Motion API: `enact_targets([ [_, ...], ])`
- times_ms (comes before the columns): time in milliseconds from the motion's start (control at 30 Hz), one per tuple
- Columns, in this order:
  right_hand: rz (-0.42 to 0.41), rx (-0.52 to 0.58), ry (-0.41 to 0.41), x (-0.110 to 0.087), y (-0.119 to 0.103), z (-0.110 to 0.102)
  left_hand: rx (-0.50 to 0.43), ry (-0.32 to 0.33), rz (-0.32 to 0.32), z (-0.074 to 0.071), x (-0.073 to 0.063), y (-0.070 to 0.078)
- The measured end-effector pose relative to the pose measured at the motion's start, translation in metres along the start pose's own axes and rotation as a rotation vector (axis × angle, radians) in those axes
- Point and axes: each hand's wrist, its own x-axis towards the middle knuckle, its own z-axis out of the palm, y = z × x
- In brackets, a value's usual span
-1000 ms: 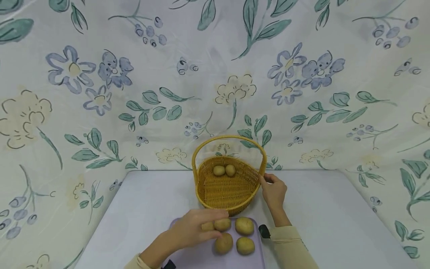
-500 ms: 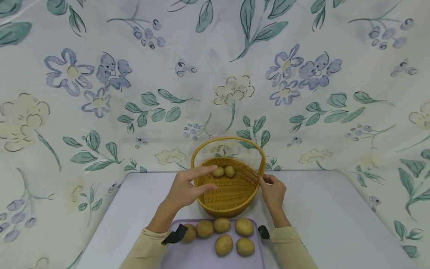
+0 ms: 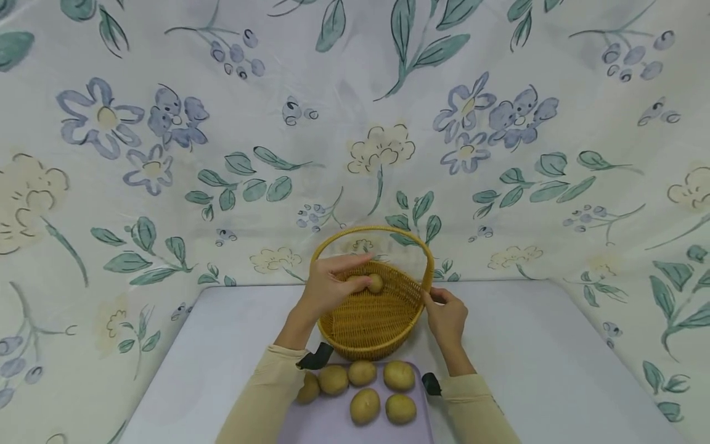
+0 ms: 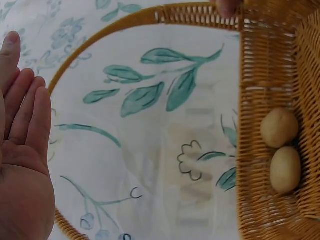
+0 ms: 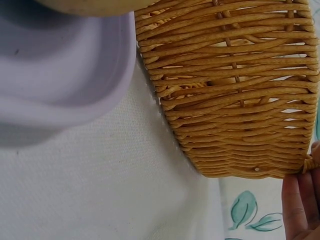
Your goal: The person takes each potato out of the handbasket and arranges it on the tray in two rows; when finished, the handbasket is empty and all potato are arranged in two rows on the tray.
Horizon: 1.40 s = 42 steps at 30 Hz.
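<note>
A golden wicker basket [image 3: 363, 324] with a tall arched handle stands at the back of the table, two potatoes inside against its far wall. My left hand [image 3: 327, 285] is held over the basket's left side, thumb and fingers apart. It partly hides those potatoes in the head view. In the left wrist view, its fingers [image 4: 37, 117] are extended, well apart from the round potato [image 4: 280, 127] and the oval potato [image 4: 285, 170]. My right hand [image 3: 448, 317] grips the basket's right rim at the foot of the handle.
A lilac tray [image 3: 327, 425] lies in front of the basket, bearing several potatoes such as the one at its right corner [image 3: 399, 376]. The white table [image 3: 532, 357] stretches to both sides. Behind it hangs a floral cloth [image 3: 266, 203].
My left hand has moved from above the tray's potatoes forward and up to the basket, with nothing seen in its grasp. The right hand keeps its hold on the rim.
</note>
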Motion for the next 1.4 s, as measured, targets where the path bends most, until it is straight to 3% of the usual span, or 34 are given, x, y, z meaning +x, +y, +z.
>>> enact_targets([
  [167, -0.015, 0.008, 0.001, 0.000, 0.000, 0.001, 0.020, 0.011, -0.097, 0.007, 0.009, -0.011],
  [333, -0.031, 0.011, 0.019, 0.000, 0.001, 0.002, -0.020, 0.022, -0.175, 0.012, 0.018, -0.027],
  [633, -0.045, -0.010, 0.035, 0.000, 0.001, 0.006, -0.072, 0.027, -0.380, 0.019, 0.014, -0.062],
  [900, -0.059, -0.016, 0.042, 0.003, 0.000, 0.005, -0.046, 0.029, -0.486, 0.021, 0.012, -0.079],
  [1133, -0.039, -0.042, 0.027, 0.002, 0.003, 0.005, -0.093, 0.004, -0.552, 0.025, 0.011, -0.092],
  [1400, -0.038, -0.028, 0.038, 0.002, 0.005, 0.004, 0.008, -0.067, -0.650, 0.036, 0.006, -0.107],
])
